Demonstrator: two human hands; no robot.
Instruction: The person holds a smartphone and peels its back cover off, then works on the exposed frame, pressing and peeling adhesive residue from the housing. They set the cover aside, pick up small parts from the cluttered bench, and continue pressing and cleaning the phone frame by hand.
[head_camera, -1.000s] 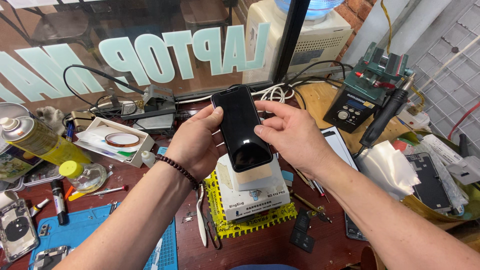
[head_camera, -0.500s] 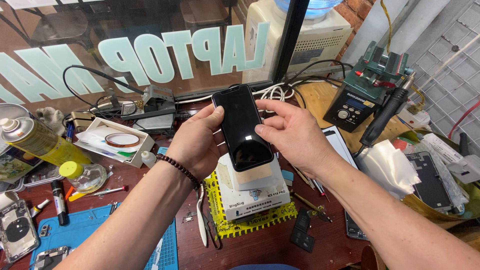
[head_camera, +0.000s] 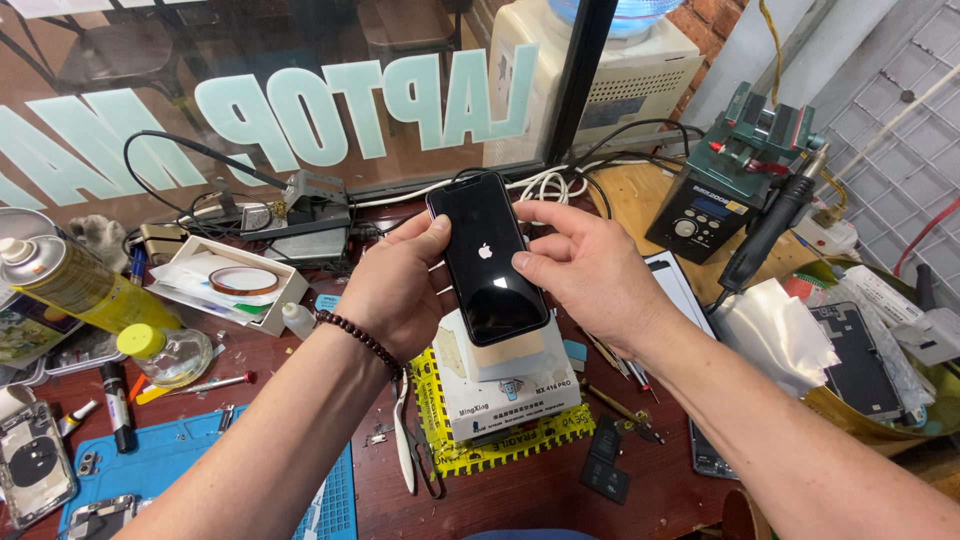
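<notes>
Both my hands hold a black smartphone above the bench, its dark screen facing me with a small white logo lit at its middle. My left hand, a dark bead bracelet on the wrist, grips the phone's left edge. My right hand grips the right edge, the thumb resting on the glass beside the logo. Directly under the phone stands a small white box-shaped heating platform on a yellow toothed mat.
A yellow spray can, a small yellow-capped bottle, a box with a roll of tape, a blue work mat and phone parts lie left. A soldering station with its handle, a cloth and a dismantled phone sit right. Tweezers lie by the mat.
A white logo has lit up on the phone's screen, which was dark before. My hands and the phone have hardly moved.
</notes>
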